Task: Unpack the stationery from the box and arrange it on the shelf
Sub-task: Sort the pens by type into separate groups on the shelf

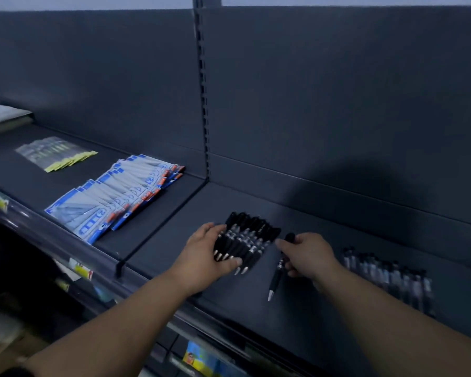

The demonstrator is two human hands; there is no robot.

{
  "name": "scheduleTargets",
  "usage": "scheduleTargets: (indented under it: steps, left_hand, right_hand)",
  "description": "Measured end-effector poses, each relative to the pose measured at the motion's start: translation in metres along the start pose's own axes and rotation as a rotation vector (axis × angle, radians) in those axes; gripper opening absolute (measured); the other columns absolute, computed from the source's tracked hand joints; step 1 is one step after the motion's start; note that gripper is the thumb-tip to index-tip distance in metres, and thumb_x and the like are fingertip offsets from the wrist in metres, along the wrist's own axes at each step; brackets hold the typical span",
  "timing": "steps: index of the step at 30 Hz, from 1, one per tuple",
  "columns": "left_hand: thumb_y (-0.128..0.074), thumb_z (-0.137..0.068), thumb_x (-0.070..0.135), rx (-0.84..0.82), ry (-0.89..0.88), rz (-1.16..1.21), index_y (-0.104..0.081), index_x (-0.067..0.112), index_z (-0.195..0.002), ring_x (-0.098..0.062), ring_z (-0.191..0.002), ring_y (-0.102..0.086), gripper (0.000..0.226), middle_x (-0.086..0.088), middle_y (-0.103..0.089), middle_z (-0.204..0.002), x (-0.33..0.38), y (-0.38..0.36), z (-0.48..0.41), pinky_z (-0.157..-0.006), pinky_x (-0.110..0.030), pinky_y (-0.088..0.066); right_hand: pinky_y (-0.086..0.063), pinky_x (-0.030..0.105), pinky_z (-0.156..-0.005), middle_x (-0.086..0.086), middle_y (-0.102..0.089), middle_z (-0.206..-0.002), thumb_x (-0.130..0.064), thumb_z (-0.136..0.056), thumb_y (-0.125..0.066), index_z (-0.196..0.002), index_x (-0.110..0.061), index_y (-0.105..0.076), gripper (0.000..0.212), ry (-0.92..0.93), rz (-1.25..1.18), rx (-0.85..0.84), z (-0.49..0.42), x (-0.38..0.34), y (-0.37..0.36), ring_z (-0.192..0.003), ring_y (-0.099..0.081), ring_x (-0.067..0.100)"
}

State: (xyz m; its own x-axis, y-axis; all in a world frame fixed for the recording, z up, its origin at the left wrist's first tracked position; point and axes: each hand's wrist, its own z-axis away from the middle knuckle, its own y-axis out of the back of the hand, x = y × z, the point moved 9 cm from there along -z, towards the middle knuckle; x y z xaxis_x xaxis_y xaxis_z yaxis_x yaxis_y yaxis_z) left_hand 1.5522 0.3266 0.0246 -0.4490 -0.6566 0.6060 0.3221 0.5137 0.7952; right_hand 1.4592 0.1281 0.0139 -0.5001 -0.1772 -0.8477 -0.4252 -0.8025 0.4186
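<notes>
- Our left hand (211,250) rests against the row of black pens (249,239) on the shelf (174,235), fingers fairly straight, thumb across the tips, gripping nothing.
- Our right hand (307,255) pinches a single pen (276,278), fingers curled round its upper half.
- That pen lies just right of the row, roughly parallel, tip toward the shelf front; we judge it needs a leftward slide.

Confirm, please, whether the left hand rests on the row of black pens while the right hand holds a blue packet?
Not quite: in the head view the right hand holds a single black pen, not a blue packet. The left hand does rest on the row of black pens.
</notes>
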Motion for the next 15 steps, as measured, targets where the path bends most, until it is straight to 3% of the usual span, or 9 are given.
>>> scheduleTargets:
  steps: [3,6,8,11,15]
  left_hand:
    - [-0.074,-0.073,0.052,-0.132,-0.026,0.047,-0.021,0.027,-0.151,-0.011,-0.144,-0.016,0.097,0.003,-0.015,-0.157,-0.010,-0.011,-0.006,-0.113,-0.019,-0.014]
    - [-0.076,-0.071,0.052,-0.192,-0.085,0.059,-0.018,0.027,-0.151,-0.008,-0.144,-0.014,0.102,0.004,-0.015,-0.158,-0.011,-0.016,-0.012,-0.112,-0.015,-0.011]
    - [-0.079,-0.069,0.049,-0.227,-0.128,0.052,-0.018,0.026,-0.151,-0.006,-0.143,-0.015,0.105,0.005,-0.016,-0.157,-0.010,-0.017,-0.015,-0.108,-0.010,-0.009]
    - [-0.083,-0.063,0.048,-0.281,-0.169,0.009,-0.016,0.026,-0.151,-0.007,-0.144,-0.012,0.112,0.006,-0.011,-0.158,-0.011,-0.019,-0.018,-0.113,-0.013,-0.009]
    - [-0.085,-0.060,0.048,-0.299,-0.161,-0.005,-0.019,0.025,-0.151,-0.007,-0.144,-0.012,0.114,0.007,-0.008,-0.159,-0.014,-0.021,-0.020,-0.116,-0.017,-0.012]
  right_hand:
    - [-0.057,0.030,-0.051,0.010,-0.067,-0.071,-0.021,-0.088,-0.068,-0.113,0.003,-0.060,0.036,-0.031,0.005,0.041,-0.009,-0.002,-0.012,-0.050,-0.063,0.014]
    - [-0.058,0.030,-0.054,0.011,-0.069,-0.083,-0.018,-0.080,-0.076,-0.144,-0.009,-0.035,0.077,-0.030,0.019,0.075,-0.009,-0.002,-0.016,-0.059,-0.067,0.017]
    - [-0.058,0.032,-0.066,0.008,-0.068,-0.091,-0.022,-0.068,-0.085,-0.144,-0.015,-0.037,0.090,0.022,0.107,0.072,-0.005,-0.005,-0.017,-0.072,-0.068,0.018]
    - [-0.048,0.023,-0.081,-0.003,-0.060,-0.105,-0.032,-0.055,-0.092,-0.141,-0.020,-0.043,0.099,0.074,0.384,-0.025,0.006,-0.009,-0.026,-0.091,-0.064,0.013]
    - [-0.043,0.018,-0.094,-0.001,-0.043,-0.117,-0.037,-0.058,-0.090,-0.141,-0.019,-0.043,0.097,0.160,0.567,-0.082,0.015,-0.021,-0.035,-0.107,-0.057,0.015]
